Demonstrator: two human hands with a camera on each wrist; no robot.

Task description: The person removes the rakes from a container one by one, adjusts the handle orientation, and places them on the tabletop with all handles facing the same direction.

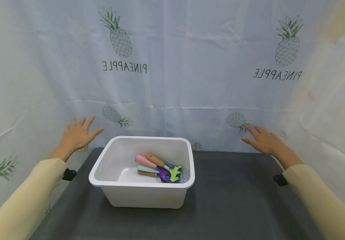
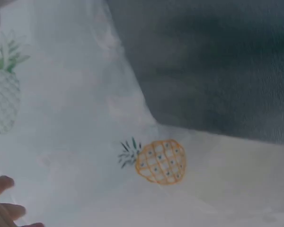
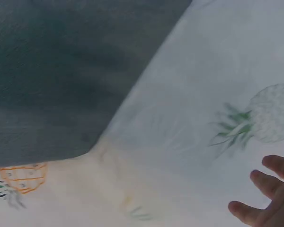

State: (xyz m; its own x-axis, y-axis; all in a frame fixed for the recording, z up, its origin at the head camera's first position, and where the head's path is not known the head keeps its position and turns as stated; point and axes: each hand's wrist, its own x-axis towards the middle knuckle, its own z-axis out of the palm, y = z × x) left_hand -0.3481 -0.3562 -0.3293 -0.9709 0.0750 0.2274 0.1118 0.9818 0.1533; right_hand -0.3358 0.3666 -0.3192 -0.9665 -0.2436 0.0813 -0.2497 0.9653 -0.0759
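My left hand (image 1: 75,136) is raised beyond the table's left edge, fingers spread, holding nothing. On the other side my right hand (image 1: 263,141) hovers over the table's far right part with its fingers extended and bare. Between them, left of the middle, stands a white plastic tub (image 1: 142,196). Inside, heaped toward its right side, lie small garden tools: a lime-green hand rake (image 1: 175,173) with a tan handle, a purple scoop (image 1: 164,174), a pink handle (image 1: 146,160) and a brown handle (image 1: 147,173). Fingertips of both hands show in the wrist views.
The dark table (image 1: 229,193) carries the tub. White curtains (image 1: 190,43) printed with pineapples hang close behind it and along both sides. Dark wrist devices (image 1: 69,174) sit below both sleeves' cuffs.
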